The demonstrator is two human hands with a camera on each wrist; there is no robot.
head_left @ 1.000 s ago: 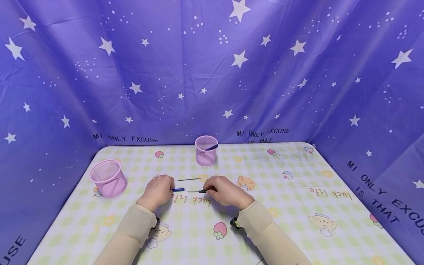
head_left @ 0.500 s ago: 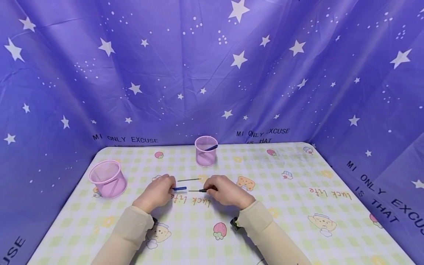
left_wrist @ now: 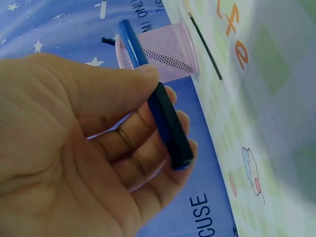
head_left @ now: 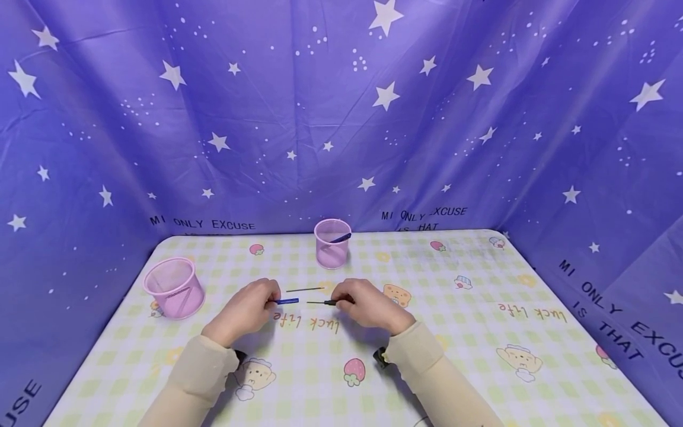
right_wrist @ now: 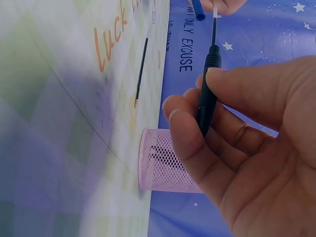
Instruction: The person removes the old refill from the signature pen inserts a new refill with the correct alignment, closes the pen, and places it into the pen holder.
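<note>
My left hand [head_left: 242,311] pinches a blue pen barrel [left_wrist: 131,39] between thumb and fingers; its rear part is dark, and its front end points right. Facing it, my right hand [head_left: 370,308] grips a black ribbed pen section [right_wrist: 210,94] with a thin refill [head_left: 315,302] sticking out to the left. A small gap separates the refill's tip from the barrel's end in the head view. Just beyond both hands, a loose dark refill [head_left: 305,289] with a pale tip lies on the tablecloth.
A pink mesh pen cup [head_left: 332,256] at the back middle holds a dark blue pen part [head_left: 341,238]. Another pink mesh cup [head_left: 184,299] stands on the left, with a thin line seen through its wall. Purple star-print curtains [head_left: 299,118] surround the patterned tablecloth [head_left: 469,367].
Both hands have shifted slightly away from me over the table. The gap between barrel and refill narrowed half a second ago and is now a little wider. The loose refill has not moved.
</note>
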